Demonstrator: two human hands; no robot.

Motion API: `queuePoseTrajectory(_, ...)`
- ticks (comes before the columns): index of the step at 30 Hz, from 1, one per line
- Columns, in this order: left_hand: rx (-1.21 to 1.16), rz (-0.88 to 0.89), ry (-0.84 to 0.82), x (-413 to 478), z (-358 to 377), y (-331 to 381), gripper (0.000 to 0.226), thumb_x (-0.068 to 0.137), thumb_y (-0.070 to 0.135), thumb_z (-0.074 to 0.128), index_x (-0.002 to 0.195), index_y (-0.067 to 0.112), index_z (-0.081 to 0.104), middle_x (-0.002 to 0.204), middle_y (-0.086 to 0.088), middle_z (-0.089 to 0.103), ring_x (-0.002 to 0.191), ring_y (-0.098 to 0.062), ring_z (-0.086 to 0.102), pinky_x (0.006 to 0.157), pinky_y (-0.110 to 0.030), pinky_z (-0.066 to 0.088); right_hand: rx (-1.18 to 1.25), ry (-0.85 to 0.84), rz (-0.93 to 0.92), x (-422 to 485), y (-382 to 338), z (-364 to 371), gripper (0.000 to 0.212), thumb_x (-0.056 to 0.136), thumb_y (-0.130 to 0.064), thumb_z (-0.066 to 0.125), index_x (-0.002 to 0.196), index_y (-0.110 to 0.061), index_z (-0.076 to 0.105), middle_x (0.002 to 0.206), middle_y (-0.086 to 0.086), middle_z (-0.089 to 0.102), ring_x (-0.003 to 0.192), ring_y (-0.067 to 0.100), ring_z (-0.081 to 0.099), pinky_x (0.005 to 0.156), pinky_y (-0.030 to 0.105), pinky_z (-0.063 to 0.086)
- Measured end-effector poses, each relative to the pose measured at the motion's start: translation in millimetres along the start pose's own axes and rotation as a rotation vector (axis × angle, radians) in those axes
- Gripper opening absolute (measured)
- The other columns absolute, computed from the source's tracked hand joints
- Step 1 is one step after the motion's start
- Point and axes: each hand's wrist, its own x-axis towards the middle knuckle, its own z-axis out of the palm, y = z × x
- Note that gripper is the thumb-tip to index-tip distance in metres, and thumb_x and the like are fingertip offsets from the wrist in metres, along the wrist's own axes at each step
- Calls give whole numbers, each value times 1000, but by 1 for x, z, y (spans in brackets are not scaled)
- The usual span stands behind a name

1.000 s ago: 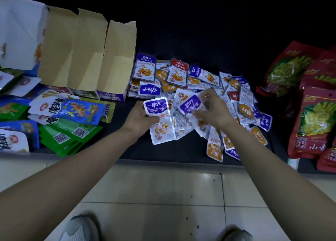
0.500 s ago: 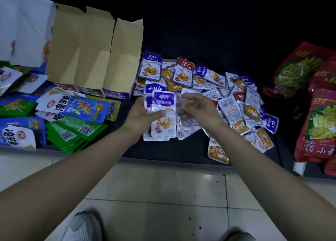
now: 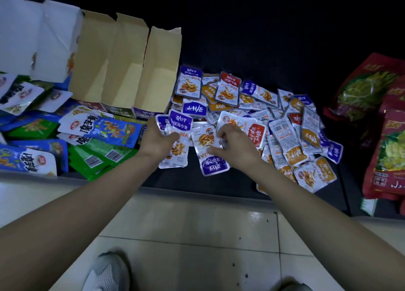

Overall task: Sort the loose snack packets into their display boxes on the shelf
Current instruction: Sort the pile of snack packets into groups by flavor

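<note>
Purple is the colour being gathered: the left hand [image 3: 161, 140] is gripping a small stack of purple packets [image 3: 178, 128], one thicker than a second ago, the right hand [image 3: 235, 147] having fed it. That hand is now pinching a loose purple packet [image 3: 211, 159] lying just beside the stack, near the shelf [image 3: 186, 180] edge. Collecting is going well, but nothing is reaching the cardboard boxes [image 3: 122, 71] beyond the left hand yet. Beyond the right hand the mixed pile [image 3: 285, 119] is looking barely dented. Fingers are hiding the stack's count, and the boxes' insides — shadowed behind flaps — are hard to read.
</note>
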Motion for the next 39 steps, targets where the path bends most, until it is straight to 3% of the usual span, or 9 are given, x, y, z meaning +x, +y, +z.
queuePoseTrajectory(4, -1, -10, -35, -1, -1, -2, 41, 86, 4, 67, 123, 6, 51, 113, -6, 64, 101, -21, 61, 78, -32, 46, -17, -49, 55, -4, -1, -1, 82, 68, -41, 86, 131, -12, 42, 127, 7, 53, 114, 24, 55, 84, 31, 46)
queuePoseTrajectory(13, 84, 45, -125, -4, -6, 4, 30, 88, 3, 64, 113, 11, 49, 106, -6, 62, 92, -19, 61, 64, -25, 46, 147, -211, -15, -10, 20, -21, 45, 80, 1, 73, 113, -19, 50, 101, -2, 51, 87, 10, 50, 70, 18, 41)
queuePoseTrajectory(17, 120, 92, -189, -2, -7, 8, 52, 87, 5, 67, 133, 17, 47, 118, -3, 62, 103, -20, 61, 83, -35, 52, 249, -292, -68, -12, 39, -34, 35, 87, 12, 55, 112, -13, 55, 91, -2, 53, 81, 11, 51, 70, 20, 44)
queuePoseTrajectory(19, 184, 122, -233, -2, -5, 10, 54, 85, 8, 69, 133, 21, 48, 120, -1, 64, 105, -20, 62, 91, -39, 52, 217, -270, -123, -11, 40, -36, 25, 91, 7, 54, 108, -11, 60, 91, -1, 55, 81, 11, 51, 73, 16, 43)
queuePoseTrajectory(23, 183, 86, -444, -13, 12, 15, 46, 90, 9, 63, 132, 21, 49, 120, 1, 64, 105, -13, 61, 91, -32, 50, -66, -239, -309, -6, 28, -23, 9, 94, -11, 56, 93, -18, 61, 96, 0, 51, 98, 20, 44, 84, 35, 37)
queuePoseTrajectory(27, 3, -149, -494, -16, 16, 19, 30, 94, 2, 45, 120, 16, 55, 102, -10, 68, 85, -20, 66, 73, -31, 53, -270, -146, -408, -8, 24, -20, 23, 100, -22, 49, 115, -12, 62, 108, 7, 50, 107, 22, 41, 85, 35, 38)
queuePoseTrajectory(33, -82, -243, -594, -15, 22, 14, 29, 95, 23, 58, 122, 13, 59, 100, -10, 73, 90, -26, 70, 81, -36, 54, -425, 28, -527, -10, 23, -15, 26, 99, -22, 51, 122, -15, 62, 106, 12, 53, 102, 30, 46, 79, 37, 36)
queuePoseTrajectory(36, 45, -87, -632, -18, 29, 13, 36, 84, 20, 74, 117, 15, 60, 103, -4, 73, 95, -19, 70, 77, -30, 54, -398, 127, -548, -8, 20, -13, 20, 92, -18, 60, 111, -13, 65, 99, 11, 56, 98, 32, 49, 78, 38, 33)
queuePoseTrajectory(39, 51, -50, -495, -16, 27, 11, 29, 86, 5, 70, 112, 13, 61, 96, -2, 71, 89, -19, 69, 63, -22, 52, -87, 260, -405, -7, 19, -16, 23, 91, -19, 63, 113, -13, 59, 109, 7, 55, 105, 25, 46, 85, 36, 37)
